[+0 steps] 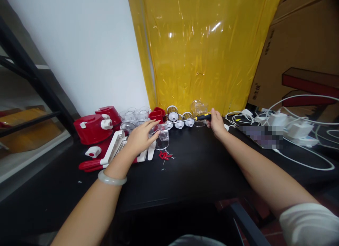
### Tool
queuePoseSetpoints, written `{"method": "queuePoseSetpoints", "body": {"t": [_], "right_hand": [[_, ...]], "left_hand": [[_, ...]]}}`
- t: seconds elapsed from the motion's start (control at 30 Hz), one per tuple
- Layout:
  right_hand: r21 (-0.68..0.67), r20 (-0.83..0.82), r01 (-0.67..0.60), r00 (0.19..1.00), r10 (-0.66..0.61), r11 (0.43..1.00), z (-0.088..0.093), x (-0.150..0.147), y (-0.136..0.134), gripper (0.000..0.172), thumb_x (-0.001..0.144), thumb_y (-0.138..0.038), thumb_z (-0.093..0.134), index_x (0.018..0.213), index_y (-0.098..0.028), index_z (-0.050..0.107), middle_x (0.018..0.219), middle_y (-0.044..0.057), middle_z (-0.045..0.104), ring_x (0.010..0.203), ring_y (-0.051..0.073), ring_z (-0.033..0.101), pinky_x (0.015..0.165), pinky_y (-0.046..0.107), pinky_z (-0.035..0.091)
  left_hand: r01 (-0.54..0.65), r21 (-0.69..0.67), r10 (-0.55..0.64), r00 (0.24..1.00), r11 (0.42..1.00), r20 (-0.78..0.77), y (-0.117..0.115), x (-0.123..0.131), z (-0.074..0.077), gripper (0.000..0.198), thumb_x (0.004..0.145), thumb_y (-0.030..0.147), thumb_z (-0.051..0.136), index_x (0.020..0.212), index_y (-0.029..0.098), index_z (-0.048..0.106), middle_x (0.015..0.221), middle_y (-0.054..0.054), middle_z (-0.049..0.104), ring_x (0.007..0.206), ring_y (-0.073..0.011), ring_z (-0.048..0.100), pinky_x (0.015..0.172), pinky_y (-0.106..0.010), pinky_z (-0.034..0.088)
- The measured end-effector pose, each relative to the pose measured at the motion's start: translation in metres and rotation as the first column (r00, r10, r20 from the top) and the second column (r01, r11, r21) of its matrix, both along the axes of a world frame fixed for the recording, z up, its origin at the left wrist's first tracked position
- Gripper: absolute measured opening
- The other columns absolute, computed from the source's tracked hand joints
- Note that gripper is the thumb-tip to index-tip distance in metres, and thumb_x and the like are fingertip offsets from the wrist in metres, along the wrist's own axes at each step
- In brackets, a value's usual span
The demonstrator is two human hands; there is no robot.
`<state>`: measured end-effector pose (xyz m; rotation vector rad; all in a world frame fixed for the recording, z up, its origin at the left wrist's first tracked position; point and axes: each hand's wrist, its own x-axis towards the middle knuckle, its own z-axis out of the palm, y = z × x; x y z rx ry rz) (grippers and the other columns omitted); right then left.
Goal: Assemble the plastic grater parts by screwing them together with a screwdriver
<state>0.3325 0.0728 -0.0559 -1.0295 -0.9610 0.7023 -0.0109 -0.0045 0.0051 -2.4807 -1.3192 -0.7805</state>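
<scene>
My right hand (216, 123) is closed round the black and yellow handle of a screwdriver (203, 117), whose long thin shaft points left toward my left hand. My left hand (143, 138) reaches over the clear plastic parts with its fingers spread, near a clear cup-like piece (163, 133). The screwdriver's tip lies close to the left fingers; whether they touch it, I cannot tell. Below the clear piece lie small red parts (164, 155) and several screws (173, 157). Metal grater drums (173, 114) with white ends are stacked behind the shaft.
Red housings (92, 128) and white-and-red handles (113, 147) sit on the left of the black table (185, 179). At the right are a phone (254, 135), white chargers (299, 128) and tangled cables. A yellow plastic curtain (206, 55) hangs behind.
</scene>
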Motion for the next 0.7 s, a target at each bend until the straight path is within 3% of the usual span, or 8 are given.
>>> {"method": "queuePoseSetpoints", "body": {"t": [0.1, 0.23, 0.33, 0.53, 0.7], "right_hand": [[-0.043, -0.102, -0.003, 0.995, -0.002, 0.999, 0.006, -0.005, -0.004, 0.032, 0.089, -0.054, 0.041, 0.094, -0.024, 0.050, 0.063, -0.003, 0.059, 0.043, 0.013, 0.055, 0.038, 0.024, 0.039], [-0.048, -0.147, -0.030, 0.989, 0.023, 0.998, 0.013, -0.008, -0.008, 0.018, 0.087, -0.039, 0.046, 0.095, -0.023, 0.050, 0.066, -0.003, 0.061, 0.048, 0.014, 0.060, 0.037, 0.022, 0.040], [-0.049, -0.133, -0.036, 0.991, 0.029, 0.998, 0.013, -0.008, -0.009, 0.022, 0.085, -0.041, 0.052, 0.096, -0.023, 0.050, 0.058, -0.005, 0.058, 0.042, 0.012, 0.056, 0.037, 0.020, 0.039], [0.016, -0.062, 0.011, 0.998, -0.010, 1.000, 0.006, -0.005, -0.006, 0.044, 0.078, -0.063, 0.061, 0.090, -0.022, 0.051, 0.046, -0.010, 0.045, 0.033, 0.008, 0.042, 0.034, 0.018, 0.033], [-0.030, -0.147, -0.048, 0.988, 0.043, 0.998, 0.007, -0.006, -0.007, 0.028, 0.089, -0.049, 0.044, 0.093, -0.022, 0.051, 0.057, -0.005, 0.056, 0.038, 0.011, 0.053, 0.036, 0.019, 0.039]], "left_hand": [[0.001, 0.005, -0.001, 1.000, 1.000, -0.003, 0.000, 0.000, 0.000, 0.046, 0.095, 0.044, 0.045, 0.137, 0.025, 0.051, 0.140, -0.008, 0.056, 0.124, -0.0260, 0.055, 0.105, -0.044, 0.045], [0.005, 0.002, -0.005, 1.000, 1.000, -0.007, 0.001, 0.000, 0.000, 0.047, 0.095, 0.044, 0.045, 0.137, 0.024, 0.051, 0.140, -0.008, 0.056, 0.124, -0.0258, 0.056, 0.104, -0.044, 0.045], [0.007, -0.001, -0.007, 1.000, 1.000, -0.008, 0.000, 0.000, 0.000, 0.047, 0.095, 0.044, 0.044, 0.137, 0.025, 0.051, 0.140, -0.007, 0.055, 0.124, -0.0256, 0.055, 0.104, -0.043, 0.045], [-0.002, -0.002, 0.002, 1.000, 1.000, -0.002, -0.001, 0.001, 0.001, 0.047, 0.095, 0.043, 0.045, 0.137, 0.023, 0.051, 0.140, -0.008, 0.056, 0.124, -0.0259, 0.055, 0.104, -0.043, 0.044], [0.004, -0.004, -0.004, 1.000, 1.000, 0.000, 0.000, 0.000, 0.000, 0.047, 0.095, 0.044, 0.045, 0.137, 0.024, 0.051, 0.140, -0.008, 0.056, 0.124, -0.0257, 0.055, 0.105, -0.043, 0.044]]}}
